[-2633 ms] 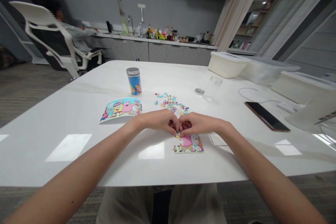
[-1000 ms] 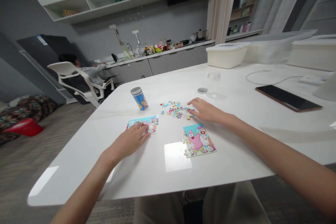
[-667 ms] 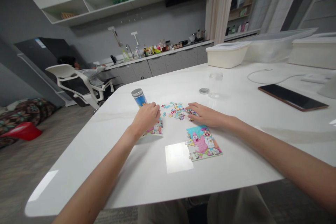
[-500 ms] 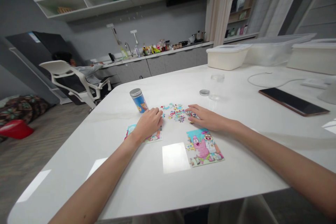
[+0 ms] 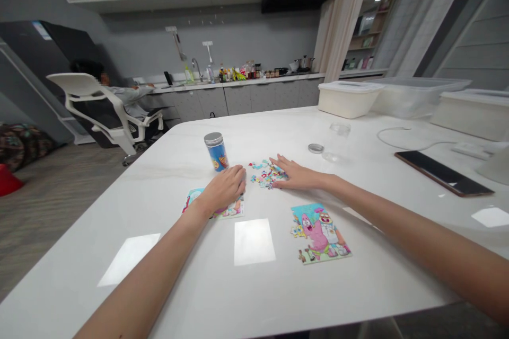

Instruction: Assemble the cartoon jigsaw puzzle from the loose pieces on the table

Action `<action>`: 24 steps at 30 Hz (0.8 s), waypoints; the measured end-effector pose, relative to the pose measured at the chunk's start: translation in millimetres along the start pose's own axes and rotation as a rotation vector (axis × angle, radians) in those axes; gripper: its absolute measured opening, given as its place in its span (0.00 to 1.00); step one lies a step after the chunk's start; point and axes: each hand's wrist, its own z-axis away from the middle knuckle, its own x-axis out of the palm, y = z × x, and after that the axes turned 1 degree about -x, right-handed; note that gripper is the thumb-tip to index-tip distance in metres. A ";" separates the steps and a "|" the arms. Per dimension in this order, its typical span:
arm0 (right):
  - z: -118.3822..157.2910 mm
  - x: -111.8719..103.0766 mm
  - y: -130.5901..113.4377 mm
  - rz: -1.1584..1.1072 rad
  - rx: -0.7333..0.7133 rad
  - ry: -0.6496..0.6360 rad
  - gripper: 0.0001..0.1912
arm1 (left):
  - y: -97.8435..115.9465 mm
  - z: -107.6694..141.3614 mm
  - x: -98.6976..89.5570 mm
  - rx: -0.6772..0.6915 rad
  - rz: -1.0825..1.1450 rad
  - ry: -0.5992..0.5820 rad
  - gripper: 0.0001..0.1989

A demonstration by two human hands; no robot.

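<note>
Loose jigsaw pieces [image 5: 262, 174] lie in a small heap on the white table. My right hand [image 5: 296, 174] is over the heap's right side, fingers spread and touching pieces. My left hand [image 5: 226, 188] rests left of the heap with its fingers curled together; whatever is under the fingertips is hidden. Beneath that hand lies a picture card [image 5: 194, 194], partly covered by it. A partly joined puzzle [image 5: 320, 233] with a pink cartoon starfish lies nearer me on the right, its left edge uneven. Just behind my left hand stands a blue can [image 5: 217, 154] with a silver lid.
Behind my right hand are a loose round lid [image 5: 316, 148] and a clear jar [image 5: 339, 140]. A phone [image 5: 443, 172], a white cable [image 5: 413, 147] and storage boxes [image 5: 350, 100] occupy the right side. Another person [image 5: 131, 96] sits in a chair [image 5: 107, 116] at the far counter.
My right hand has moved left over the heap, and the pieces are drawn closer together. My left hand has stayed about in place. The camera view has tilted slightly.
</note>
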 end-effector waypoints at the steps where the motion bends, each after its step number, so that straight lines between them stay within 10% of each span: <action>1: -5.6 0.2 -1.5 0.000 0.008 -0.004 0.54 | -2.0 0.6 3.8 0.000 0.031 0.007 0.18; 16: -5.2 11.9 5.8 -0.068 -0.179 0.055 0.22 | 22.4 -4.8 6.0 0.079 0.224 -0.053 0.24; 24: 1.2 0.0 8.4 -0.175 -0.185 0.188 0.20 | 28.4 -4.6 -5.3 0.044 0.315 0.061 0.19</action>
